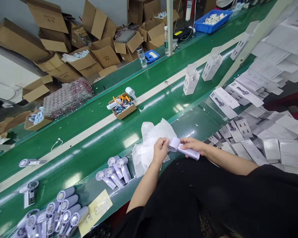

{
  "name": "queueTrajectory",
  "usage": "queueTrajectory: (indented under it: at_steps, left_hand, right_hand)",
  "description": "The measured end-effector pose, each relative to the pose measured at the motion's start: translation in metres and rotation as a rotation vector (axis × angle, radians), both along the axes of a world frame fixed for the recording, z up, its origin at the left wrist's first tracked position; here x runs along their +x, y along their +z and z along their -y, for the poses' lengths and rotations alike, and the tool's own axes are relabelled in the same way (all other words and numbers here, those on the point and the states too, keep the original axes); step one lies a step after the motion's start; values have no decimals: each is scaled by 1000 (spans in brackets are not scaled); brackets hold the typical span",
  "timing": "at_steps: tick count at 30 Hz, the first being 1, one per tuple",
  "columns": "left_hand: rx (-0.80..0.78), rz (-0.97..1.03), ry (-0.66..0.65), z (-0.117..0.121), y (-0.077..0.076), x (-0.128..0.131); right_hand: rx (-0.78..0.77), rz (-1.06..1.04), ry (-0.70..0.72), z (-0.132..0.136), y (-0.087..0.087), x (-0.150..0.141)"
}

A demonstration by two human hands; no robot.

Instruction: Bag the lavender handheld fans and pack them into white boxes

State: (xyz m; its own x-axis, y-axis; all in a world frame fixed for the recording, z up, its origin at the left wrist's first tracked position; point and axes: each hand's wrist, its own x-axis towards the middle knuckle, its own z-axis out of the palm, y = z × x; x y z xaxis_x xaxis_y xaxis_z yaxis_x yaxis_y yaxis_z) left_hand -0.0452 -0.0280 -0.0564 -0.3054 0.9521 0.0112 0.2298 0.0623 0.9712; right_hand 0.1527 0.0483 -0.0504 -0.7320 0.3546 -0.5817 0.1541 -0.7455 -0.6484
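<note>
A lavender handheld fan is held in front of my body, its round head to the left and its handle slanting down to the right. My right hand is wrapped round the handle near the head. My left hand is closed, with its fingertips pinched at the left edge of the fan head. Beneath and behind my left hand lie crumpled white translucent bags. Just left of those bags, several more lavender fans lie close together on the table edge.
Many fan pieces and a yellow handwritten note lie at lower left. Across the green line stands a small box of parts. White cartons stand right of it; flat printed boxes pile up at right.
</note>
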Motion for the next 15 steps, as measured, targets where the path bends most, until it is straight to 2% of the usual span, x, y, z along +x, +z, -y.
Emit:
queueTrajectory:
  at_steps: [1,3,5,7,10,12,14,15]
  left_hand:
    - [95,-183,-75,5,3,-2]
    - [260,-494,-142,17,6,-2]
    - [380,-705,-133,26,6,4]
    - [471,-827,-168,30,3,15]
    - [477,-820,-269,26,1,35]
    - [332,-668,-258,17,3,46]
    - [168,-480,-266,7,7,55]
    - [119,-408,-311,1,11,58]
  right_hand:
    - [1,11,-30,3,1,1]
    - [5,37,-75,8,5,3]
    - [9,71,-111,14,13,4]
    - [-6,89,-181,20,22,3]
    - [-35,44,-407,25,34,2]
    - [-48,13,-538,25,38,4]
    - [-73,15,-590,23,36,9]
    - [-97,23,-590,22,34,12]
